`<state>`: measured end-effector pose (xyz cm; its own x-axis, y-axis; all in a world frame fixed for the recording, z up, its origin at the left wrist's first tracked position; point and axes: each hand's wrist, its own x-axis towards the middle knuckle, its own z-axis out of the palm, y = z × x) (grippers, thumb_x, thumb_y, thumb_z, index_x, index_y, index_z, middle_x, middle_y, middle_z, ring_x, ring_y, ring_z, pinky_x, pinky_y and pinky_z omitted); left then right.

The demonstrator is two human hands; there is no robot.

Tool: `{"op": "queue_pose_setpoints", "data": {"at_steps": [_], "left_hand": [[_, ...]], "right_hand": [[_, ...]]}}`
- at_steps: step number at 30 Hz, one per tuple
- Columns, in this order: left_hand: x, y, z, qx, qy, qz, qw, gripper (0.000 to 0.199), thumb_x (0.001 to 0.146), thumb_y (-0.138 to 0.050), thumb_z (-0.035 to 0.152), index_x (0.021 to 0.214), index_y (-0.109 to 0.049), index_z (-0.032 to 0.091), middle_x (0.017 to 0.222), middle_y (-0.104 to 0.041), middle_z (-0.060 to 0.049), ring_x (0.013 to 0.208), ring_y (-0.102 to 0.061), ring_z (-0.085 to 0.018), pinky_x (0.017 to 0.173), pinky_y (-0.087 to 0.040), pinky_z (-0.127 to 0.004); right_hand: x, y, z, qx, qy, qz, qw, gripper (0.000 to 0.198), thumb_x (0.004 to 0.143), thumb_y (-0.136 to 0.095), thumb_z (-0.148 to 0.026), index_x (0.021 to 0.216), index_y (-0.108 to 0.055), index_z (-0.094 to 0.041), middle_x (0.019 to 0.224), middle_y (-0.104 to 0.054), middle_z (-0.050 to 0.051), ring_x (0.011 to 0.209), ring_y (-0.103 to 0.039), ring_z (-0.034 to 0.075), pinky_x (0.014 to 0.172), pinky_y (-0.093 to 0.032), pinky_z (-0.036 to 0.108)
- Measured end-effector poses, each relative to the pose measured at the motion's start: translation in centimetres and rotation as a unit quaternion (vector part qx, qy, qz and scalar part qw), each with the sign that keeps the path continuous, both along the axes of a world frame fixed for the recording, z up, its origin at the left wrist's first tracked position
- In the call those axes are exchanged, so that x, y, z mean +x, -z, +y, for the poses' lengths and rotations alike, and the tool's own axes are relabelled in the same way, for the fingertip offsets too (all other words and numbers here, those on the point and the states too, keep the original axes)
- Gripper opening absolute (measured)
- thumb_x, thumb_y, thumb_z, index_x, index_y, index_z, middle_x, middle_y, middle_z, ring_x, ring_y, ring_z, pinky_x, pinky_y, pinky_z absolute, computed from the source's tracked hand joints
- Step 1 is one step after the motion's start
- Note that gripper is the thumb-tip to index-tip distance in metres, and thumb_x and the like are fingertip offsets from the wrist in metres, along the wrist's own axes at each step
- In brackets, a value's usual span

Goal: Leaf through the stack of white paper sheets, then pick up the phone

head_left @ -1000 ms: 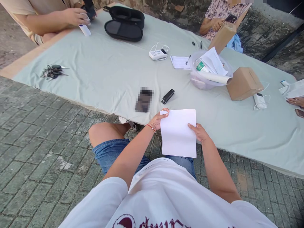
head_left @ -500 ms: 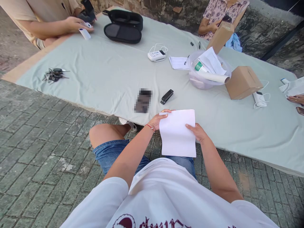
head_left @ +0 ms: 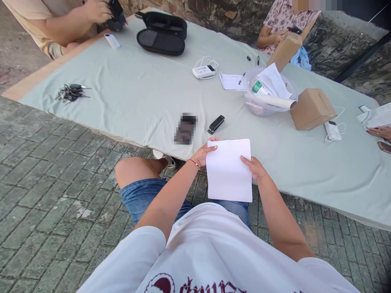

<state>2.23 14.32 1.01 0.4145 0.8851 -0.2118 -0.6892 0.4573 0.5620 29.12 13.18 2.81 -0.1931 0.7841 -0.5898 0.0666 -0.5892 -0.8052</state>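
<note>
Between my two hands I hold white paper [head_left: 229, 173] over my lap, at the table's near edge. I cannot tell whether it is one sheet or a thin stack. My left hand [head_left: 205, 154] grips its upper left side, thumb on top and fingers behind. On the opposite side my right hand [head_left: 255, 167] pinches the right edge, with the fingers hidden underneath. Just beyond the paper lies a black stapler [head_left: 216, 124] on the cloth. A dark blurred-out rectangular object [head_left: 185, 129] rests left of the stapler.
On the cloth-covered table [head_left: 137, 97] are keys [head_left: 71, 92], an open black case [head_left: 161, 34], a white corded device [head_left: 204, 72], a plastic tub [head_left: 265, 108] with papers, and a cardboard box [head_left: 313, 109]. Other people sit at the far left, the back and the right.
The paper and my hands stay nearly still. At the far left, a person's hand has left the white object on the table and lifted to a dark device.
</note>
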Motion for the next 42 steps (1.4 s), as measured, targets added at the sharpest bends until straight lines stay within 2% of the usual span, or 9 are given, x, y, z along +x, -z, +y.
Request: {"op": "queue_pose_setpoints", "data": {"at_steps": [6, 11, 13, 18, 21, 27, 31, 37, 42], "left_hand": [[0.0, 0.3, 0.1, 0.002, -0.02, -0.006, 1.0, 0.04, 0.071, -0.077, 0.023, 0.107, -0.061, 0.022, 0.09, -0.067, -0.001, 0.077, -0.068, -0.019, 0.079, -0.052, -0.036], [0.2, -0.1, 0.2, -0.016, -0.043, -0.066, 0.997, 0.041, 0.081, -0.068, 0.031, 0.12, -0.06, 0.021, 0.119, -0.066, -0.009, 0.107, -0.065, -0.025, 0.098, -0.047, -0.042], [0.2, -0.1, 0.3, -0.031, -0.045, -0.081, 0.995, 0.046, 0.084, -0.065, 0.033, 0.127, -0.057, 0.021, 0.123, -0.066, -0.01, 0.112, -0.063, -0.027, 0.103, -0.043, -0.045], [0.3, 0.5, 0.3, -0.074, 0.028, -0.036, 0.996, 0.042, 0.083, -0.067, 0.025, 0.121, -0.061, 0.01, 0.109, -0.072, -0.017, 0.102, -0.068, -0.03, 0.102, -0.045, -0.05], [0.3, 0.8, 0.4, -0.082, 0.059, -0.002, 0.995, 0.04, 0.081, -0.067, 0.016, 0.119, -0.061, 0.009, 0.107, -0.072, -0.018, 0.096, -0.07, -0.03, 0.1, -0.046, -0.052], [0.7, 0.6, 0.5, -0.072, 0.051, -0.019, 0.996, 0.038, 0.087, -0.063, 0.027, 0.121, -0.06, 0.008, 0.109, -0.071, -0.019, 0.102, -0.069, -0.028, 0.104, -0.044, -0.05], [0.8, 0.3, 0.3, -0.044, 0.058, -0.023, 0.997, 0.045, 0.083, -0.069, 0.027, 0.124, -0.059, 0.01, 0.113, -0.07, -0.019, 0.105, -0.068, -0.029, 0.106, -0.042, -0.053], [0.7, 0.4, 0.2, -0.038, 0.056, -0.014, 0.998, 0.05, 0.075, -0.079, 0.025, 0.12, -0.061, 0.012, 0.111, -0.07, -0.02, 0.106, -0.067, -0.034, 0.104, -0.04, -0.059], [0.7, 0.6, 0.2, -0.02, 0.07, -0.008, 0.997, 0.052, 0.069, -0.082, 0.019, 0.117, -0.063, 0.012, 0.114, -0.07, -0.02, 0.109, -0.065, -0.035, 0.104, -0.04, -0.059]], "right_hand": [[-0.3, -0.1, 0.2, 0.017, 0.011, -0.003, 1.0, 0.046, 0.074, -0.075, -0.053, 0.1, -0.07, -0.016, 0.104, -0.075, 0.012, 0.088, -0.073, 0.026, 0.076, -0.061, 0.034], [-0.3, -0.2, 0.3, 0.023, 0.019, 0.001, 1.0, 0.045, 0.075, -0.074, -0.055, 0.096, -0.07, -0.015, 0.096, -0.076, 0.011, 0.082, -0.074, 0.025, 0.072, -0.061, 0.035], [-0.2, -0.1, 0.3, 0.026, 0.038, -0.004, 0.999, 0.045, 0.074, -0.075, -0.055, 0.095, -0.07, -0.015, 0.096, -0.076, 0.011, 0.082, -0.074, 0.026, 0.072, -0.062, 0.035], [-0.1, 0.1, 0.6, 0.049, 0.108, -0.011, 0.993, 0.045, 0.073, -0.076, -0.053, 0.099, -0.068, -0.018, 0.099, -0.076, 0.009, 0.085, -0.073, 0.025, 0.075, -0.062, 0.035], [-0.1, 0.3, 0.8, 0.061, 0.12, -0.017, 0.991, 0.044, 0.073, -0.076, -0.053, 0.098, -0.069, -0.018, 0.099, -0.076, 0.009, 0.085, -0.073, 0.025, 0.074, -0.062, 0.036], [0.4, -0.8, 2.2, 0.141, 0.122, -0.014, 0.982, 0.046, 0.071, -0.078, -0.05, 0.103, -0.069, -0.02, 0.099, -0.076, 0.005, 0.083, -0.072, 0.022, 0.076, -0.06, 0.034], [0.0, -2.3, 2.9, 0.197, 0.106, -0.021, 0.974, 0.047, 0.073, -0.075, -0.052, 0.107, -0.069, -0.021, 0.102, -0.075, 0.004, 0.086, -0.071, 0.022, 0.079, -0.059, 0.035], [-1.0, -4.1, 3.0, 0.215, 0.063, -0.071, 0.972, 0.052, 0.074, -0.069, -0.061, 0.109, -0.068, -0.022, 0.109, -0.073, 0.005, 0.096, -0.07, 0.024, 0.083, -0.057, 0.036], [-1.2, -4.9, 3.0, 0.203, 0.019, -0.108, 0.973, 0.052, 0.073, -0.07, -0.062, 0.105, -0.07, -0.021, 0.106, -0.074, 0.006, 0.101, -0.068, 0.027, 0.085, -0.058, 0.037]]}}
